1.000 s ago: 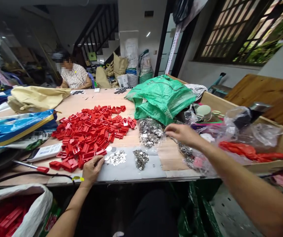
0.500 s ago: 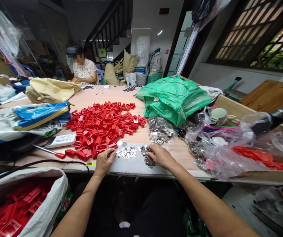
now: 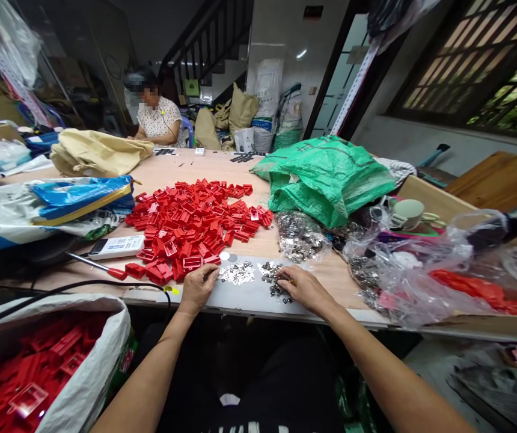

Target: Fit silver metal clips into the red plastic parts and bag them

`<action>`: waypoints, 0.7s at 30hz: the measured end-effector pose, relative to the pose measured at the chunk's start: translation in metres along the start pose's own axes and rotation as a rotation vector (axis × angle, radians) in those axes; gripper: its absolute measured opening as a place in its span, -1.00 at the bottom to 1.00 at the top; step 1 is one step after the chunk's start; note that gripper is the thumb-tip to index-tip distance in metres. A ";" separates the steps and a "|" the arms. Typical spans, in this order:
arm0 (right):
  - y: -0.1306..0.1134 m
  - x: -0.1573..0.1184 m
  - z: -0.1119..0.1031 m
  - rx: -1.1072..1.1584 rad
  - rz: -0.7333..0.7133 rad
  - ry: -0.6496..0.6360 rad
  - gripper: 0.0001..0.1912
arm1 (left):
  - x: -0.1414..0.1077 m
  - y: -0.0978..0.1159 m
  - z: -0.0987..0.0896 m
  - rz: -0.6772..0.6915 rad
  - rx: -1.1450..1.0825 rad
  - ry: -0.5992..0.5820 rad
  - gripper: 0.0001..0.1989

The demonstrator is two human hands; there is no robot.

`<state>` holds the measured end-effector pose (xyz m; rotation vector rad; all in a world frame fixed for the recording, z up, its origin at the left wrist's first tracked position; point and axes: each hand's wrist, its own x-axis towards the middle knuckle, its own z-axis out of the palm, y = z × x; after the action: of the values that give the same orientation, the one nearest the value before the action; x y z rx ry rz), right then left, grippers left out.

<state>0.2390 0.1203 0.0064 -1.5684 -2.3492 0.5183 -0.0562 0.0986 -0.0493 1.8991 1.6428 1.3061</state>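
My left hand (image 3: 199, 287) rests at the front of the table with thumb and fingertips pinched together beside a pile of flat, shiny silver metal pieces (image 3: 238, 273). Whatever it pinches is too small to make out. My right hand (image 3: 302, 288) has its fingers curled at the edge of a darker heap of small metal parts (image 3: 273, 276); its fingertips touch that heap, and what lies between them is hidden. Both piles lie on a grey sheet (image 3: 240, 299). Just behind my left hand spreads a large heap of red plastic pieces (image 3: 195, 225), hollow and box-shaped.
A screwdriver (image 3: 116, 273) and a white box-shaped item (image 3: 121, 245) lie left of the red heap. An open sack (image 3: 105, 355) of red pieces stands front left. Right are a green sack (image 3: 330, 174) and clear bags (image 3: 301, 234) of metal parts. Across the table sits a person (image 3: 159, 120).
The view has shifted slightly, moving the scene a little to the right. My right hand's fingers have shifted at the dark metal heap, which looks more spread out. My left hand stays pinched.
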 end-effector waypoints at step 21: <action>0.021 -0.024 0.006 0.117 -0.025 0.164 -0.80 | -0.014 0.060 0.053 0.364 0.059 -0.125 -0.77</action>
<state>0.2634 0.1042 -0.0090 -1.4689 -2.1734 0.4921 0.0235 0.0853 -0.0406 2.3457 1.3309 1.2438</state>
